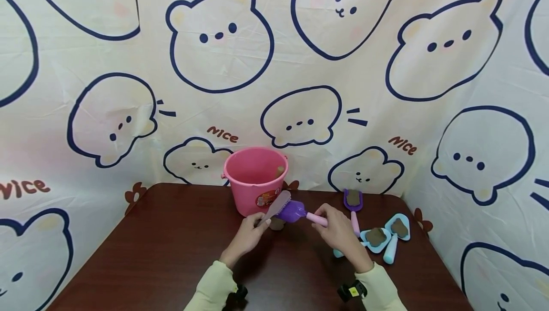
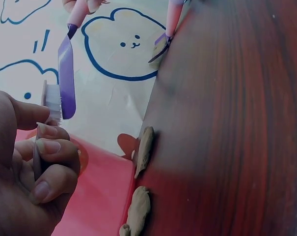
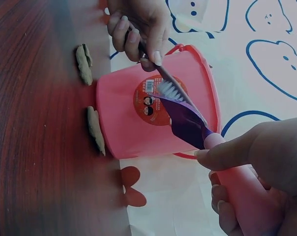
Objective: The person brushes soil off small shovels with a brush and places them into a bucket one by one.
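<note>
My left hand (image 1: 249, 235) grips the handle of a small brush (image 1: 279, 203) with white bristles (image 3: 169, 90). The pink handle of a purple toy shovel (image 1: 293, 211) is in my right hand (image 1: 338, 231), thumb along its top in the right wrist view. Bristles meet the shovel's blade (image 2: 67, 81) in the left wrist view. Just behind both tools stands a pink bucket (image 1: 249, 194) with a red label (image 3: 160, 110). By its base lie brown clay-like lumps (image 3: 84, 66), partly hidden by the tools in the head view.
To the right lie light blue toy shovels (image 1: 390, 250) with brown lumps on their blades. Another purple shovel (image 1: 354, 220) with a pink handle lies at the table's back edge, also loaded. A brown lump (image 1: 279, 171) shows inside the bucket. Patterned cloth (image 1: 218, 63) hangs behind the table.
</note>
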Available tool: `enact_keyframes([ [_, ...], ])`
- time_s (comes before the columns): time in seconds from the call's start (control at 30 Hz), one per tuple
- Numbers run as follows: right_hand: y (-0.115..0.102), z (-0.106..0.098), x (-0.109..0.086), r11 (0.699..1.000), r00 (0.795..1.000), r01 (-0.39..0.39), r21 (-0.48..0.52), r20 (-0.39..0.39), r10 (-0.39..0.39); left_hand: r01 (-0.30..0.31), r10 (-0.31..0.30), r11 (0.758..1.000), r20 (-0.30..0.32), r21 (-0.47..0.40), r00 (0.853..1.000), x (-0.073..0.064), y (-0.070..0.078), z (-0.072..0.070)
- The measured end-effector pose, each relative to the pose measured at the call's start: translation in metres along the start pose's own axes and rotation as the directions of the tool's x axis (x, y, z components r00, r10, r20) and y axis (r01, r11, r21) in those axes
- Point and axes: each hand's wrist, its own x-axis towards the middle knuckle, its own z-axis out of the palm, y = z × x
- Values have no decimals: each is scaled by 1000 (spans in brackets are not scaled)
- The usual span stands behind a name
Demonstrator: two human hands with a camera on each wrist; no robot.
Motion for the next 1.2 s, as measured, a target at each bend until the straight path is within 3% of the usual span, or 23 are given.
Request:
enact_keyframes([
  [0.13,-1,-1,0,1000,1000,-5,-1,-2,5,16,-16,1000,5,-19,1000,-1,-1,-2],
  [0.37,1,-2,0,1000,1000,4,-2,-6,-4,84,-80,985,33,-150,996,-3,-3,-5],
  [0.7,4,-3,0,1000,1000,7,19,-2,-7,94,-83,966,55,-240,995,-3,-2,-9],
  [0.9,3,-1,0,999,1000,-15,44,10,14,69,-59,976,52,-208,997,-5,6,-9],
  [1.1,3,-1,0,998,1000,-14,54,24,13,-18,18,998,12,-67,1000,-4,17,-5],
  [1.2,2,-1,0,999,1000,-11,54,23,9,-35,36,998,23,-44,999,-4,22,-2],
])
